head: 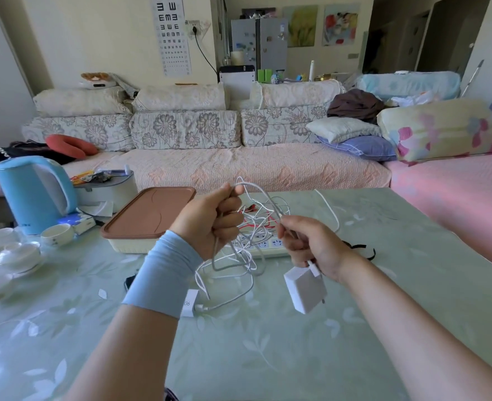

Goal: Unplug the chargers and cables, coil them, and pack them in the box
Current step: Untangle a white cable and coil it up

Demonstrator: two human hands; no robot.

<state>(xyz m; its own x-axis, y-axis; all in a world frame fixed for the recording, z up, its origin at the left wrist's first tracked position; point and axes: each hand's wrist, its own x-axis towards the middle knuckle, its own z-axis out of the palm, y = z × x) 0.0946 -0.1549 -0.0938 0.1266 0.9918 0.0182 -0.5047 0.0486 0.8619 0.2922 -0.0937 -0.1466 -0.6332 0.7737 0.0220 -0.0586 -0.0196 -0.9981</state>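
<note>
My left hand [213, 219] is closed in a fist around loops of a white cable [239, 256], raised above the table. My right hand [311, 244] pinches the same cable further along, and a white square charger [304, 290] dangles from it below the wrist. Behind my hands a white power strip [265, 247] lies on the table under tangled white and red wires. A second white charger [189, 306] with its cable lies flat on the table under my left forearm. The cream box with a brown lid [149, 215] stands shut at the left.
A blue kettle [33, 192], white cups and saucers [16, 250] and a small packet crowd the table's left side. A black strap [360, 250] lies to the right of the power strip. A floral sofa [198, 157] runs behind the green floral tablecloth [268, 357].
</note>
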